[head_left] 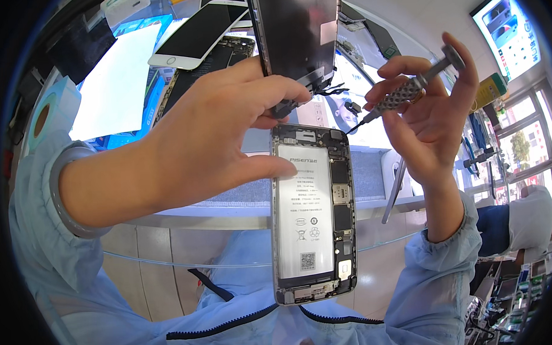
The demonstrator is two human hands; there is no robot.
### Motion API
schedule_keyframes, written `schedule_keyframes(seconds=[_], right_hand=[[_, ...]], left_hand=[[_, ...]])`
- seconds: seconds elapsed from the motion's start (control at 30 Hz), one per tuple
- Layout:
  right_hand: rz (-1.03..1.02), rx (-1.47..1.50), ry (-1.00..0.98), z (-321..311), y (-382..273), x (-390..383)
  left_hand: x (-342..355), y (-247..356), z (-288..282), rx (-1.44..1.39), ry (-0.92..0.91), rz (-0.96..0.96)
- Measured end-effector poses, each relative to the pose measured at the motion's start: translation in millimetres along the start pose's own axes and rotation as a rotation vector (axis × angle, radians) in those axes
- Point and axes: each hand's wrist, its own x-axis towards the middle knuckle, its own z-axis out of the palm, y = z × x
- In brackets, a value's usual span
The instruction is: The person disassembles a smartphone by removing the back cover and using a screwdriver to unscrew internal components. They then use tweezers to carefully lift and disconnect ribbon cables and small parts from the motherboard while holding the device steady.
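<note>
My phone body [317, 292] lies open in front of me, just below the centre of view, upright with its top at 12 o'clock. As I judge it, the opening up is done: the screen [297, 32] stands off the body at 12 o'clock, its dark inner side toward me. The battery [305, 211] sits in its bay, and the circuit board [341, 197] fills the strip at 3 o'clock from it. By the look of it, the screwdriver work at the top corner is unfinished and the closing up is yet to do; which screws are in or out is too small to tell.

My left hand [222, 110] comes in from 9 o'clock, wide between thumb and fingers. The thumb lies along the battery's left edge at about 10 o'clock, while the fingers curl around the lower end of the screen. What supports the body from behind I cannot tell.

My right hand [425, 131], at 2 o'clock, holds a screwdriver [398, 99] in a loose, narrow grip, one finger at its cap. The shaft slants toward 8 o'clock, its tip at the body's 1 o'clock corner; I cannot tell whether it touches.
</note>
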Motion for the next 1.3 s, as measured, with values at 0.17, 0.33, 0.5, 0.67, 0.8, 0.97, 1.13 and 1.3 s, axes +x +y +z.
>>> schedule_keyframes(seconds=[0.17, 0.33, 0.5, 0.67, 0.8, 0.97, 1.13, 1.3], right_hand=[[-0.035, 0.036, -0.010, -0.3, 3.7, -0.9], [-0.082, 0.053, 0.040, 4.1, 2.8, -3.0], [-0.098, 0.030, 0.086, -2.4, 0.3, -1.5], [-0.151, 0.125, 0.103, -8.3, 3.2, -0.4], [-0.036, -0.103, -0.101, -8.7, -6.4, -3.9], [0.054, -0.429, -0.288, 4.1, -14.5, -2.2], [0.067, -0.466, -0.309, 5.2, -13.9, -6.0], [0.065, -0.500, -0.321, 8.9, -16.4, -4.5]], left_hand=[[1.6, -0.2, -0.2, 0.021, -0.008, 0.006], [-0.3, -0.9, 0.4, 0.002, 0.010, 0.025], [0.7, 0.9, -0.2, 0.010, -0.005, -0.006], [0.5, -1.9, 0.8, 0.027, 0.013, 0.043], [1.4, -0.8, -0.1, 0.033, 0.002, 0.026], [0.7, -2.6, 0.7, 0.052, 0.018, 0.051], [1.2, -5.8, 2.1, 0.019, 0.041, 0.112], [0.3, -5.4, 2.5, 0.052, 0.038, 0.079]])
